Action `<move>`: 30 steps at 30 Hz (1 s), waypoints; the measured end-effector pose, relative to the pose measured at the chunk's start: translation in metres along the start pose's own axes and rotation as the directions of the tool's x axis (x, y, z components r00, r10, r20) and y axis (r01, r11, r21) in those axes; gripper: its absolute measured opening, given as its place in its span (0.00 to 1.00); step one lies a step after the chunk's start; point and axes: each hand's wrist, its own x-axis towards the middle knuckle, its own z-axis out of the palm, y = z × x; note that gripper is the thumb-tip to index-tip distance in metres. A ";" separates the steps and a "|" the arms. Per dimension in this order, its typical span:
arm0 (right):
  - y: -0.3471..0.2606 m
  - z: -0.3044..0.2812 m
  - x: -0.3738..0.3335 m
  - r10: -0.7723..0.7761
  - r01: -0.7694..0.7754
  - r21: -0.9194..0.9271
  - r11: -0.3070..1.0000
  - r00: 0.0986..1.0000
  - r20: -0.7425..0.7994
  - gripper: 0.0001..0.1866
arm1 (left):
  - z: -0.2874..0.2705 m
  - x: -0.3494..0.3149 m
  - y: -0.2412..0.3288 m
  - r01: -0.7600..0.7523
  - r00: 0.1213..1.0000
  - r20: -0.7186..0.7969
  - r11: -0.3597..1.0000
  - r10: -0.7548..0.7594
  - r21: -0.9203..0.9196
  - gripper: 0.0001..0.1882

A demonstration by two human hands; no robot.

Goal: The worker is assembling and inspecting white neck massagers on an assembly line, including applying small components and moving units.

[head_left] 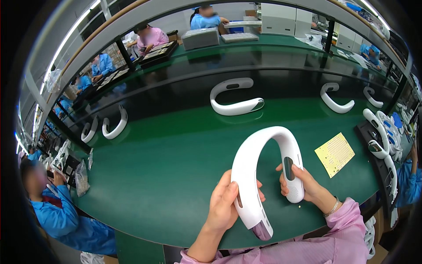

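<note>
A white U-shaped neck fan is held up over the green table, its curved back pointing away from me. My left hand is closed around its left arm, thumb on the near face and fingertips showing inside the curve. That arm ends in a shiny purplish tip. My right hand grips the other arm, with the thumb beside a dark oval panel; small holes dot that end. A yellow sheet with rows of printed marks lies on the table to the right of my right hand.
Similar white neck fans lie spaced along the table's far side. At right, a dark tray holds more fans and white parts. A clear bag lies at the left edge. Co-workers sit at left, right and behind the far rail. Metal posts frame the table.
</note>
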 end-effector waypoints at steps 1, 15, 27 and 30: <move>0.000 0.001 0.003 0.018 -0.018 -0.001 1.000 1.000 -0.004 0.25 | 0.000 0.000 0.000 0.000 1.000 -0.030 1.000 0.000 -0.001 0.22; 0.009 0.002 0.007 0.176 -0.196 0.152 0.969 0.975 0.135 0.26 | 0.001 0.004 0.008 0.082 0.987 0.152 0.984 -0.058 -0.159 0.34; 0.015 0.004 0.008 0.322 -0.347 0.265 0.900 0.937 0.134 0.25 | 0.030 0.006 0.012 0.081 0.994 -0.063 0.990 -0.089 -0.116 0.31; 0.016 0.006 0.007 0.292 -0.317 0.224 0.921 0.946 0.140 0.25 | 0.024 0.004 0.014 0.088 0.996 -0.021 0.994 -0.090 -0.069 0.31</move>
